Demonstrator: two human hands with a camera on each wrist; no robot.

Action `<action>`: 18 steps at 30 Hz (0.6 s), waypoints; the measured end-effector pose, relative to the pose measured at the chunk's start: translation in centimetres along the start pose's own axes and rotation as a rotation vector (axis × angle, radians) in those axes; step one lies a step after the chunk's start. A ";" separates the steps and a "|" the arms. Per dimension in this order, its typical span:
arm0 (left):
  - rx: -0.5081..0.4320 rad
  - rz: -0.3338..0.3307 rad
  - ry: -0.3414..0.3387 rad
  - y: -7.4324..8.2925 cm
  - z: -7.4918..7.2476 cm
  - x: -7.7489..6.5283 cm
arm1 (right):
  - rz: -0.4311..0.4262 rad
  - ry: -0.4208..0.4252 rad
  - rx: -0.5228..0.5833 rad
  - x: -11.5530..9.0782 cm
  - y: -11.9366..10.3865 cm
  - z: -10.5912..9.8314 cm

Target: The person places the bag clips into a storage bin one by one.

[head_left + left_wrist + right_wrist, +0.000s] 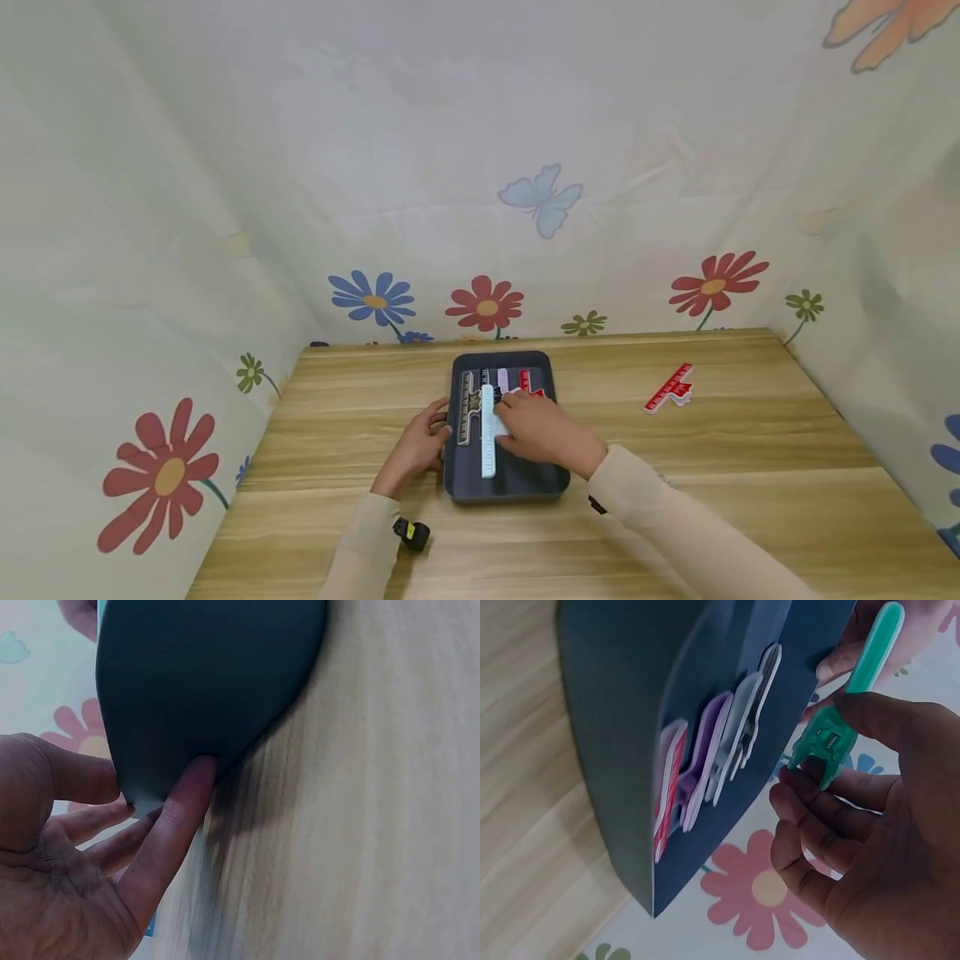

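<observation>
My right hand [536,427] pinches a turquoise clip [488,433] with a long keyboard-patterned bar, pale blue in the head view and green in the right wrist view. The clip is raised over a dark grey tray [506,492]. Inside the tray lie a black-and-gold clip [465,408], a black clip [484,377], a lilac clip [705,761] and a red clip [669,791], side by side. Against the tray's left side rests my left hand [416,442]. Its fairly straight fingers [169,832] touch the outer wall, and its thumb is at the rim.
Another red clip [669,389] lies on the wooden table [735,483], well to the right of the tray. A flower-printed cloth [420,167] hangs behind the table and along both sides.
</observation>
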State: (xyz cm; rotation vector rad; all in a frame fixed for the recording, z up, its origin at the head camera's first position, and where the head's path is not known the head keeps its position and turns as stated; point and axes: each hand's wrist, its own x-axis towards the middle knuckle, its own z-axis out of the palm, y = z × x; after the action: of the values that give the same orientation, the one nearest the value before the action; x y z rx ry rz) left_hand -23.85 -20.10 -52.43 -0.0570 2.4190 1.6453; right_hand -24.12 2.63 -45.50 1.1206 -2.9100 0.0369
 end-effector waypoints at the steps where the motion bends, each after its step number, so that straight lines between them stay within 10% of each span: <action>1: 0.001 -0.002 0.001 -0.1 0.0 0.0 | 0.004 -0.006 0.001 0.2 -0.2 0.1; 18: 0.007 0.004 -0.013 0.2 0.0 -0.1 | 0.033 0.005 0.006 2.3 -3.1 2.7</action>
State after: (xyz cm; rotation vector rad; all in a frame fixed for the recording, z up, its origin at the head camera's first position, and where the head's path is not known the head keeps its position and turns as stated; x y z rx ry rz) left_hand -23.81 -20.00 -52.21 -0.0394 2.4170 1.6333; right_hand -23.77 -1.25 -48.13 1.0717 -2.9255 0.0493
